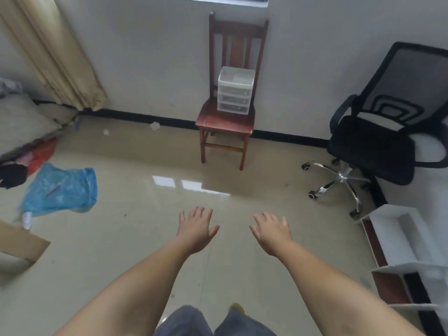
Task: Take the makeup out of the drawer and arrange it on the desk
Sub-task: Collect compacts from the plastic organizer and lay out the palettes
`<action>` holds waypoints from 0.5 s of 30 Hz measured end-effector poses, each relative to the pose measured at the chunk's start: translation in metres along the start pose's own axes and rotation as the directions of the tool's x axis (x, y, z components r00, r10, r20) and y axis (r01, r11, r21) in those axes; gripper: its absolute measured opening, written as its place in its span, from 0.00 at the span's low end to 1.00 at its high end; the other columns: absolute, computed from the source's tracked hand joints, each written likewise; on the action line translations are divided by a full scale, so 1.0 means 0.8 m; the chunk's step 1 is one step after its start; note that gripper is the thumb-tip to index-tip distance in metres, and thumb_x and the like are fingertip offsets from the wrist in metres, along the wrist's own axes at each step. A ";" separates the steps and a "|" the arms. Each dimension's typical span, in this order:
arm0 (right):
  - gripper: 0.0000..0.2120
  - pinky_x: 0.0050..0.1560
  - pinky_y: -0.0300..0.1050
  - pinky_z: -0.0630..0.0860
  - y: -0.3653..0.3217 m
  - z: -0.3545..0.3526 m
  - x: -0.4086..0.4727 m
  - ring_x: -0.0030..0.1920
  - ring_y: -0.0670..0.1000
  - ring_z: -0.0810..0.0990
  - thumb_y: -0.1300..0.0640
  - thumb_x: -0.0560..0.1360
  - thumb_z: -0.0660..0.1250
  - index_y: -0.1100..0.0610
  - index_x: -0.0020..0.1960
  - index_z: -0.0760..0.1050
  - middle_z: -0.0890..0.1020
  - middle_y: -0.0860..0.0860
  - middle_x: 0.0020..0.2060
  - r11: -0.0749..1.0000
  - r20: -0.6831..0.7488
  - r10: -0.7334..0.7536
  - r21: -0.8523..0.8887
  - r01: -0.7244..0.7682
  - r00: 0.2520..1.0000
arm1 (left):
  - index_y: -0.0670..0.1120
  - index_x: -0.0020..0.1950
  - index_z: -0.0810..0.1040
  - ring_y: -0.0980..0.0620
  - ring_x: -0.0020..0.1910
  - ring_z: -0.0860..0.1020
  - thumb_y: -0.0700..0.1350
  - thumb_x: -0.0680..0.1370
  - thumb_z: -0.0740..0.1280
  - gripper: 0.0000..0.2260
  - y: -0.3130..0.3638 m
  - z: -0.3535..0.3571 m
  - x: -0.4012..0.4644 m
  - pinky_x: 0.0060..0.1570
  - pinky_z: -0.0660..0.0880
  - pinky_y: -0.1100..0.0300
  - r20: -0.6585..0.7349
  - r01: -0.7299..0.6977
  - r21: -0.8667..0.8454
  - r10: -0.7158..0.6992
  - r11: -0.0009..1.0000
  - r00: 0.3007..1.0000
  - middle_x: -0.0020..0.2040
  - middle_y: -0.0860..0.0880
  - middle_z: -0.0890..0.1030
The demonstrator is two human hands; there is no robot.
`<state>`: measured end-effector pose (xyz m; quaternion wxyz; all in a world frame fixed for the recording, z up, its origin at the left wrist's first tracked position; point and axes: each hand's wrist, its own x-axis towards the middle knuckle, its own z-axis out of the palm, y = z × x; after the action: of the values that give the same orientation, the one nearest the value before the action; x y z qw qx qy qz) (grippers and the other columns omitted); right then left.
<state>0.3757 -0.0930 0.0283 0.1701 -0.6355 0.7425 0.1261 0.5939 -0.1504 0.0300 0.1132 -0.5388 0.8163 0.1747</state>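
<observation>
At 12 o'clock: one drawer unit (235,91), three drawers, on one wooden chair (226,122) | left hand (196,230) grip wide, empty | right hand (272,232) grip wide, empty

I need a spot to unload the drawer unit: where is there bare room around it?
The front strip of the wooden chair seat, ahead of the white drawer unit, is bare. The floor between the chair and both open hands, left hand and right hand, is bare. Left is crowded: blue plastic bag, clothes.

No text, label, brand, number or sign is legible anywhere.
</observation>
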 end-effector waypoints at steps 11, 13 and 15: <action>0.24 0.72 0.61 0.49 0.009 -0.129 0.343 0.72 0.54 0.59 0.43 0.81 0.45 0.50 0.75 0.55 0.61 0.53 0.73 0.997 0.009 0.027 0.069 -0.028 1.000 | 0.49 0.77 0.51 0.48 0.76 0.49 0.60 0.80 0.49 0.28 -0.082 -0.123 0.340 0.72 0.44 0.40 -0.002 0.015 0.007 -0.015 1.000 1.000 0.77 0.46 0.55; 0.24 0.72 0.60 0.49 0.006 -0.157 0.401 0.72 0.54 0.59 0.43 0.82 0.45 0.49 0.75 0.54 0.61 0.53 0.73 0.994 0.019 0.062 0.087 -0.063 0.998 | 0.49 0.77 0.52 0.48 0.76 0.50 0.60 0.80 0.49 0.28 -0.101 -0.156 0.406 0.72 0.44 0.40 -0.002 -0.019 0.025 0.019 0.999 1.000 0.76 0.46 0.56; 0.23 0.72 0.60 0.50 0.000 -0.188 0.456 0.72 0.54 0.60 0.43 0.82 0.45 0.49 0.75 0.54 0.61 0.52 0.72 0.988 0.009 0.096 0.118 -0.096 0.995 | 0.49 0.76 0.52 0.49 0.76 0.50 0.60 0.80 0.49 0.27 -0.116 -0.194 0.469 0.72 0.45 0.41 -0.020 -0.057 0.062 0.058 0.996 0.998 0.76 0.46 0.56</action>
<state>0.3127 -0.4821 0.0149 0.2021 -0.5877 0.7781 0.0910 0.5326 -0.5617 0.0163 0.1158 -0.5134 0.8376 0.1466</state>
